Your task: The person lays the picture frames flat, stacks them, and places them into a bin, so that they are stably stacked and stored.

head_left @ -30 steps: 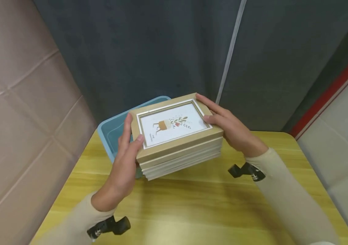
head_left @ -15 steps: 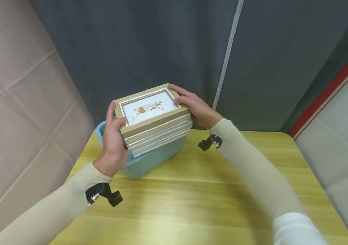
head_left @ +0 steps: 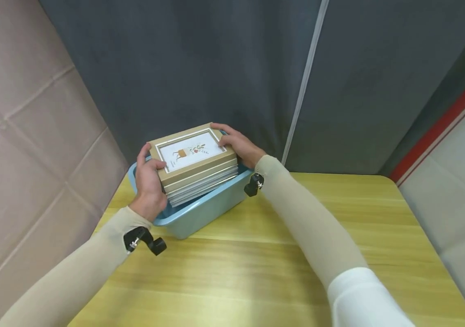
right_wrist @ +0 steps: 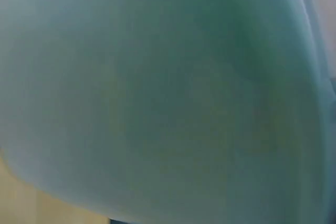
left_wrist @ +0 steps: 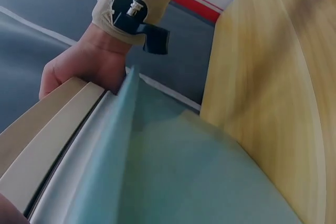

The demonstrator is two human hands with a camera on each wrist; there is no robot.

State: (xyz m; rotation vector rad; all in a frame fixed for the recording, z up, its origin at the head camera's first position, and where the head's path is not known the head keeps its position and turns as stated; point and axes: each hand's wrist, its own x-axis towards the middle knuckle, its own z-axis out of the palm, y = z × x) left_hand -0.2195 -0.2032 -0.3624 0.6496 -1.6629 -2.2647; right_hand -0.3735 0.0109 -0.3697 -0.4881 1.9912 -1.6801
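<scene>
Both hands grip a stack of picture frames by its two short ends. The top picture frame is beige, with a white inner border and a print of a plant in a brown pot on legs. My left hand holds the left end, thumb over the top edge. At the right end my right hand has its thumb on the top face. The stack's lower part sits within the rim of a blue plastic basin. Its underside is hidden by the basin wall, which fills most of the right wrist view.
The basin stands at the back left of a yellow wood-grain table. Behind the table hangs a dark grey curtain. A pale panel borders the left side, a white one with a red strip the right.
Both hands have carried the stack of picture frames left, from in front of and above the basin, then lowered it into the basin's opening. The basin's front wall is now uncovered.
</scene>
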